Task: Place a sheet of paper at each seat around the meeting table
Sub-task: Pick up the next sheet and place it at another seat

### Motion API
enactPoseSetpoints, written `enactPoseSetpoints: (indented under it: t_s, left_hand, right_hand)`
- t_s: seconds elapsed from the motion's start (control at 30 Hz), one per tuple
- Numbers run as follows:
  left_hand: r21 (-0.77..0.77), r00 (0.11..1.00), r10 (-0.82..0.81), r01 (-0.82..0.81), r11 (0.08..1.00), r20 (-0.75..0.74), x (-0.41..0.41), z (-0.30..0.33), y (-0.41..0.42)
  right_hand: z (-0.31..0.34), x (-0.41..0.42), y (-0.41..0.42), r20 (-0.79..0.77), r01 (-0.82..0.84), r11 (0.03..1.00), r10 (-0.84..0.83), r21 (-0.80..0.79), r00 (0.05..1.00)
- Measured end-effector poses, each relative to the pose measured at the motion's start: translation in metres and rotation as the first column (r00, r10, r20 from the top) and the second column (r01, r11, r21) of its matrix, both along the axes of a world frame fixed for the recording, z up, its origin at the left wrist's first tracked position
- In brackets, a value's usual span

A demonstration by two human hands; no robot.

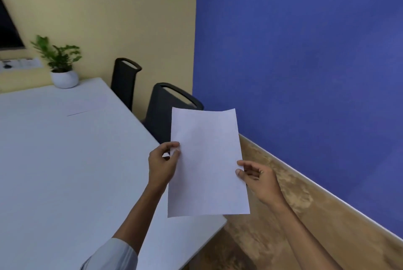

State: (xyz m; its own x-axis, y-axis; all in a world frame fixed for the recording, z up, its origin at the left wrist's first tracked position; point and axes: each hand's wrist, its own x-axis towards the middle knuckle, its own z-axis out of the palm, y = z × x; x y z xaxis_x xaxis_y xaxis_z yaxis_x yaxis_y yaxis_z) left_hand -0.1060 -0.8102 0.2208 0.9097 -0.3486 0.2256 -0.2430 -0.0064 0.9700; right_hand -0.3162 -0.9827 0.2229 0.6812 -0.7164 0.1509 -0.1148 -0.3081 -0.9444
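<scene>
I hold a white sheet of paper (207,163) upright in the air over the right edge of the white meeting table (65,171). My left hand (162,166) pinches its left edge and my right hand (259,179) pinches its right edge. Another sheet (86,104) lies flat on the table farther back, in front of the far black chair (124,82). A nearer black chair (165,110) stands tucked at the table's right side, partly hidden behind the held sheet.
A potted green plant (62,64) in a white pot stands at the table's far end. A blue wall (305,62) runs close along the right, leaving a narrow strip of brown floor (283,215). A dark screen (8,27) hangs at the far left.
</scene>
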Motion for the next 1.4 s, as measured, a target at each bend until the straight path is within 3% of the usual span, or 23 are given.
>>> enactPoseSetpoints:
  t_s: [0.37, 0.63, 0.77, 1.03, 1.2, 1.27, 1.4]
  left_hand:
    - [-0.006, 0.999, 0.035, -0.035, 0.999, 0.004, 0.051, 0.017, -0.219]
    - [-0.004, 0.974, 0.225, -0.225, 0.974, 0.037, 0.119, 0.027, -0.303]
    - [-0.036, 0.916, 0.400, -0.399, 0.916, 0.022, 0.152, 0.041, -0.325]
    - [-0.038, 0.752, 0.655, -0.658, 0.752, -0.074, 0.189, 0.061, -0.306]
    - [0.006, 0.602, 0.796, -0.797, 0.604, -0.057, 0.229, 0.054, -0.257]
    - [0.009, 0.590, 0.806, -0.807, 0.591, -0.058, 0.241, 0.058, -0.239]
    - [-0.003, 0.494, 0.864, -0.868, 0.496, -0.097, 0.274, 0.047, -0.197]
  right_hand:
    - [0.023, 0.065, -0.227, -0.016, -0.016, 1.000, 0.016, -0.009, 1.000]
    - [0.027, 0.184, -0.363, -0.015, -0.250, 0.967, 0.250, -0.057, 0.968]
    - [0.041, 0.263, -0.410, -0.014, -0.409, 0.910, 0.409, -0.070, 0.912]
    - [0.067, 0.419, -0.418, -0.036, -0.696, 0.708, 0.698, -0.116, 0.716]
    - [0.068, 0.538, -0.357, -0.087, -0.867, 0.467, 0.870, -0.172, 0.485]
    - [0.071, 0.568, -0.334, -0.088, -0.886, 0.415, 0.894, -0.205, 0.439]
    - [0.071, 0.646, -0.267, -0.153, -0.943, 0.200, 0.957, -0.265, 0.246]
